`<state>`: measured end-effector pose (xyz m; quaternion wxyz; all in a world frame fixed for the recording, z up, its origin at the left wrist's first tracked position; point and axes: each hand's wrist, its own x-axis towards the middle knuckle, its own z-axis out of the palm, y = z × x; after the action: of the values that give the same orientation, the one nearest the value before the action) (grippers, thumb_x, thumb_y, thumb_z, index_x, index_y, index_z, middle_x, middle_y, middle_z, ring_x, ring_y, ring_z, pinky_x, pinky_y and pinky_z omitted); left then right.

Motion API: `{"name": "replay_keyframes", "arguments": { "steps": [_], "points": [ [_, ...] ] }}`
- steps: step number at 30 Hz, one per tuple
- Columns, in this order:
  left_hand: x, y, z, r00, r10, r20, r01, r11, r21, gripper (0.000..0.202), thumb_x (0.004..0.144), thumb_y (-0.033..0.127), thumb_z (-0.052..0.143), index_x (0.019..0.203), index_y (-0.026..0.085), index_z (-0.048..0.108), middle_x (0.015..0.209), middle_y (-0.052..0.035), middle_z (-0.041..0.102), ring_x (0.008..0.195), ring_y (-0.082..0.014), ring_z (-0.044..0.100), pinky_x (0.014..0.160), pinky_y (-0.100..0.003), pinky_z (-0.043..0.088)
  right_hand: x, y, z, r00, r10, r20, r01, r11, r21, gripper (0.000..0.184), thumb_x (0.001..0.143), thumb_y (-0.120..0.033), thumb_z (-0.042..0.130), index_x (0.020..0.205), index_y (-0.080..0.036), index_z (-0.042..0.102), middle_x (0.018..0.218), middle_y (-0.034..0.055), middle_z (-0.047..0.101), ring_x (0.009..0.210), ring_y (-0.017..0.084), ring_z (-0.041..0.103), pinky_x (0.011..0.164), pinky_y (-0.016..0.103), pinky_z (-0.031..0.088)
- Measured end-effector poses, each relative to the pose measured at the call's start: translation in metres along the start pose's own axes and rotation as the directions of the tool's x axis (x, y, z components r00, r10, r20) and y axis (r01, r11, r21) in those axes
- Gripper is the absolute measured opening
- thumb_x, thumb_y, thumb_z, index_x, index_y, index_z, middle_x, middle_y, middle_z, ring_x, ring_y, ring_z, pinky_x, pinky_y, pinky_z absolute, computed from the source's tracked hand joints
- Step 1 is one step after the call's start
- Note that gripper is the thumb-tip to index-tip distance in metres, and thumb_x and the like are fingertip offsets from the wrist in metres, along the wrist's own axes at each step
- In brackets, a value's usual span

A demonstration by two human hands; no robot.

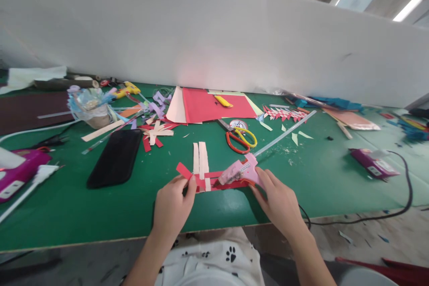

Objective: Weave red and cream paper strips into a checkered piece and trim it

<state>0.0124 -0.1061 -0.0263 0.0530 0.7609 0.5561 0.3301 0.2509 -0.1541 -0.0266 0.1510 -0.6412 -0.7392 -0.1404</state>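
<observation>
A left hand [176,203] pinches a red strip [183,170] and a right hand [276,194] grips a pink glue gun [239,170] as, between them, cream strips [203,158] cross red bands [213,174], seemingly part-interlaced, their far ends beyond the hands uncrossed.

Right grip [277,196] holds glue gun [238,170], perhaps touching strips [208,184].

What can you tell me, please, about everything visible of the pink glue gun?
The pink glue gun looks like plastic, with a pale label on its side and a smudged front part. A long, translucent glue stick sticks out of its rear, slanting away to the right. The gun lies on its side, in the right hand, with its front end pointing left over the red paper strips. Whether the tip touches them is unclear; the hand partly hides the handle.
</observation>
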Motion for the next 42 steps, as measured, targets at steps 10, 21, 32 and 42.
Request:
{"name": "replay_keyframes", "arguments": {
  "steps": [10,21,32,42],
  "points": [
    [-0.001,-0.002,0.001,1.0,-0.007,0.006,0.006,1.0,0.01,0.039,0.087,0.029,0.038,0.05,0.017,0.044,0.048,0.0003,0.051,0.041,-0.0098,0.043,0.044,-0.021,0.028,-0.007,0.014,-0.007,0.999,0.034,-0.011,-0.035,0.998,-0.049,0.03,0.093,-0.037,0.029,0.107,-0.017,0.047,0.08,0.0034,0.06,0.056,0.014,0.058,0.043,0.023,0.038],
    [-0.002,-0.002,0.002,1.0,0.004,-0.009,-0.003,0.999,0.039,0.041,0.087,0.032,0.037,0.049,0.017,0.044,0.047,0.0006,0.051,0.041,-0.0101,0.045,0.044,-0.021,0.028,-0.019,0.034,-0.007,0.992,0.118,0.04,-0.114,0.99,-0.083,0.03,0.092,-0.035,0.034,0.111,-0.018,0.048,0.088,0.0057,0.062,0.061,0.016,0.061,0.044,0.024,0.039],
    [0.0,-0.002,0.0,0.999,-0.03,0.026,0.028,0.998,0.054,0.042,0.086,0.035,0.035,0.052,0.018,0.05,0.05,-0.0016,0.056,0.045,-0.0128,0.051,0.045,-0.022,0.031,-0.027,0.052,-0.015,0.986,0.159,0.039,-0.153,0.981,-0.121,0.029,0.091,-0.035,0.035,0.112,-0.02,0.048,0.094,0.0066,0.063,0.064,0.017,0.062,0.044,0.024,0.039],
    [-0.001,-0.003,0.001,0.999,-0.04,0.032,0.038,0.998,0.049,0.039,0.085,0.034,0.037,0.052,0.018,0.051,0.049,-0.0017,0.057,0.045,-0.0133,0.051,0.046,-0.023,0.031,-0.035,0.064,-0.018,0.978,0.204,0.046,-0.197,0.971,-0.133,0.03,0.09,-0.037,0.037,0.111,-0.02,0.049,0.095,0.0065,0.063,0.063,0.017,0.061,0.043,0.025,0.038]
  ]
}}
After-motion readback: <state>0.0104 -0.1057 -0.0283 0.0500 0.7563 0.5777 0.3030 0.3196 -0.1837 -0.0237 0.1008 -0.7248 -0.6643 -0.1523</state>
